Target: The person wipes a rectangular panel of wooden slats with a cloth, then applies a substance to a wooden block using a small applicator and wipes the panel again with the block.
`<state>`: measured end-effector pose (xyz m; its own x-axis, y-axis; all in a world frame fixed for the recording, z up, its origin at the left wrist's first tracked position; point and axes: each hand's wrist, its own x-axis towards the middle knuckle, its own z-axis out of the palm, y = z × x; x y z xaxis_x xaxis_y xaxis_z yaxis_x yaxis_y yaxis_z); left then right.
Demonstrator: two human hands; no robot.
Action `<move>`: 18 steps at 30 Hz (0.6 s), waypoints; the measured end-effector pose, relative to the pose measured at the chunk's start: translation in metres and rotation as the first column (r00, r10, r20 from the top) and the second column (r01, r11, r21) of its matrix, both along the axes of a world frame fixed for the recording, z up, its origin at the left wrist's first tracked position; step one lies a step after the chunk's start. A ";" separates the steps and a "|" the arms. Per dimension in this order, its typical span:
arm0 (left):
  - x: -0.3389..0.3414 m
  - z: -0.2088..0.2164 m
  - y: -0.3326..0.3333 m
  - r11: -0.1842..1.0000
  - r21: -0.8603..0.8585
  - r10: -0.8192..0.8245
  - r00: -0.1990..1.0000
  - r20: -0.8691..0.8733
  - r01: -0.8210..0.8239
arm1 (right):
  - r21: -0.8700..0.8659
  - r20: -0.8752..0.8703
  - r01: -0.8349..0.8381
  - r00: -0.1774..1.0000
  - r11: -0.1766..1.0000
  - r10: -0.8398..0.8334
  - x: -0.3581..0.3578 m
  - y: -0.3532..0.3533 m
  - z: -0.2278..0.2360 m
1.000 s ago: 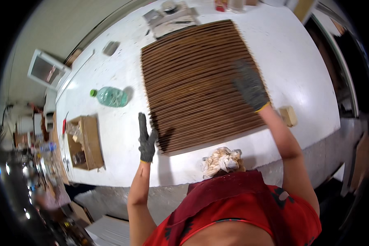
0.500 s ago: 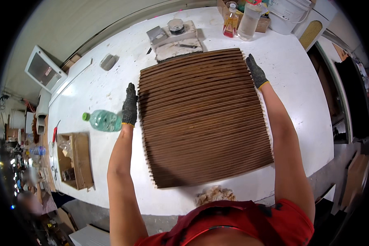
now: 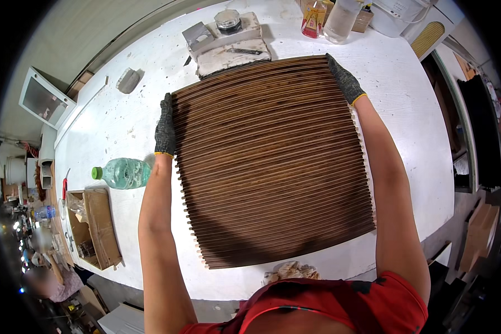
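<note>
A large square of dark brown wooden slats (image 3: 273, 167), laid tightly side by side, covers the middle of the white table. Pale slat ends stick out unevenly along its left and right edges. My left hand (image 3: 165, 125), in a dark grey knitted glove with a yellow cuff, lies flat along the upper left edge, fingers straight and together. Against the far right corner rests my right hand (image 3: 345, 80), gloved alike, its fingers stretched out along the slat ends. Neither hand wraps round anything.
A green-capped bottle (image 3: 122, 173) lies beside my left forearm, with an open cardboard box (image 3: 107, 228) nearer. Behind the slats sits a stained block (image 3: 234, 55) bearing a glass jar (image 3: 228, 21). Bottles (image 3: 342, 21) stand far right; crumpled paper (image 3: 291, 271) lies near my body.
My right hand has come in against the far right corner of the slats, where a small gap showed before. My left hand stays at the left edge. The whole view has shifted somewhat.
</note>
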<state>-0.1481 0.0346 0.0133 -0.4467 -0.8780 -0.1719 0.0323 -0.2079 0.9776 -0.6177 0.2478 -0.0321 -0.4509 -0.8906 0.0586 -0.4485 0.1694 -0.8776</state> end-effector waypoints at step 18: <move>0.007 -0.028 -0.017 0.990 -0.139 -0.001 0.988 0.153 0.023 | 0.069 -0.097 0.099 0.991 0.993 -0.092 0.003 -0.005 0.003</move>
<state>-0.1408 0.0171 -0.0148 -0.4355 -0.8929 -0.1147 -0.1212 -0.0681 0.9903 -0.6151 0.2428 -0.0295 -0.5301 -0.8470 0.0404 -0.5067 0.2782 -0.8160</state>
